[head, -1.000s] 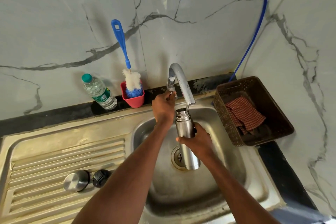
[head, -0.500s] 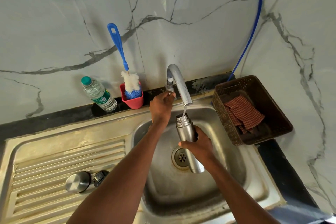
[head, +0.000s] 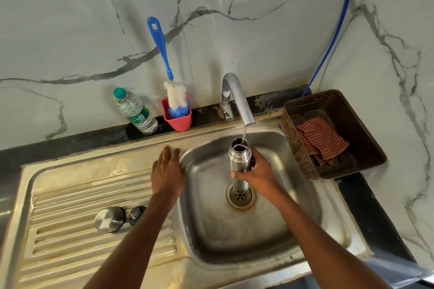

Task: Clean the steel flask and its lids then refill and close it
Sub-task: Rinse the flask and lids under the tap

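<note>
My right hand (head: pixel 259 175) grips the steel flask (head: pixel 239 158) upright over the sink basin (head: pixel 211 223), its open mouth under the tap (head: pixel 237 98). A thin stream of water runs from the spout into the flask. My left hand (head: pixel 168 171) rests flat, fingers straight, on the sink's rim at the basin's left edge. The steel outer lid (head: pixel 109 219) and the black inner lid (head: pixel 137 215) lie side by side on the ribbed drainboard (head: pixel 70 206).
Against the marble wall stand a plastic water bottle (head: pixel 136 111) and a red cup (head: pixel 178 119) holding a blue-handled bottle brush (head: pixel 162 47). A brown basket (head: pixel 366 148) with a red checked cloth (head: pixel 321 138) sits right of the sink. A blue hose (head: pixel 333 33) runs up the wall.
My left hand left the tap handle and came down onto the sink's rim. Water now runs steadily into the flask, which my right hand holds slightly lower under the spout.
</note>
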The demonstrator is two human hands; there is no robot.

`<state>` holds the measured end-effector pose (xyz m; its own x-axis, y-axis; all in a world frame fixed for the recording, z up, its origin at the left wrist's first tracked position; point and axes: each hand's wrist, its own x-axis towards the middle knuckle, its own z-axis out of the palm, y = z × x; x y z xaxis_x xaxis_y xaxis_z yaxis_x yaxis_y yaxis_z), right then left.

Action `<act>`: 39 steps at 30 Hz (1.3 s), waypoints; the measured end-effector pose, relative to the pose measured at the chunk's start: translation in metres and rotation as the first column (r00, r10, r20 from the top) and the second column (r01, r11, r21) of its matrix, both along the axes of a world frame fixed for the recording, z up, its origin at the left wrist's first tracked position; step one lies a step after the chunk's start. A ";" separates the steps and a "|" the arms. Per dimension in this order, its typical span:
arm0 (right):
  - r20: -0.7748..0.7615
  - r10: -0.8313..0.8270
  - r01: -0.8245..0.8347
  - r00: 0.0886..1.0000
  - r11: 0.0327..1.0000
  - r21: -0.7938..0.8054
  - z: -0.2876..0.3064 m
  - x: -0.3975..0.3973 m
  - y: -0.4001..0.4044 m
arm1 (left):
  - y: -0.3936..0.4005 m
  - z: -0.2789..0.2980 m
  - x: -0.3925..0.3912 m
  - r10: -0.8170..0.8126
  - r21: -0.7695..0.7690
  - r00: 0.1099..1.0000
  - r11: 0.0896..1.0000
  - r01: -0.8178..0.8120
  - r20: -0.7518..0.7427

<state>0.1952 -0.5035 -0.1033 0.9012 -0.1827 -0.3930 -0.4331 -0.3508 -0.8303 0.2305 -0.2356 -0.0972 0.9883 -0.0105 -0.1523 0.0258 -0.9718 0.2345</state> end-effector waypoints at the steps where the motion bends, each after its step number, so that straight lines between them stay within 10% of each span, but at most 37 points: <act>1: 0.002 -0.031 0.031 1.000 0.999 0.014 0.000 0.001 0.000 | 0.003 0.000 0.001 -0.006 0.029 0.999 1.000 0.007 -0.034; 9: 0.023 -0.072 0.070 0.997 0.995 0.069 -0.007 -0.003 0.009 | 0.022 0.023 0.022 -0.098 0.059 0.943 0.991 0.123 -0.319; 24: 0.005 -0.036 0.034 0.999 0.956 0.292 -0.003 0.017 -0.005 | 0.004 0.031 0.014 -0.025 0.110 0.984 0.993 0.046 -0.177; 29: -0.318 -0.276 0.420 0.907 0.561 0.713 -0.005 0.004 -0.017 | -0.004 0.034 0.014 -0.016 0.153 0.986 0.987 0.042 -0.167; 39: -0.745 -0.201 0.725 0.636 -0.177 0.666 -0.011 0.024 0.014 | -0.006 0.035 0.013 0.010 0.135 0.988 0.991 0.012 -0.155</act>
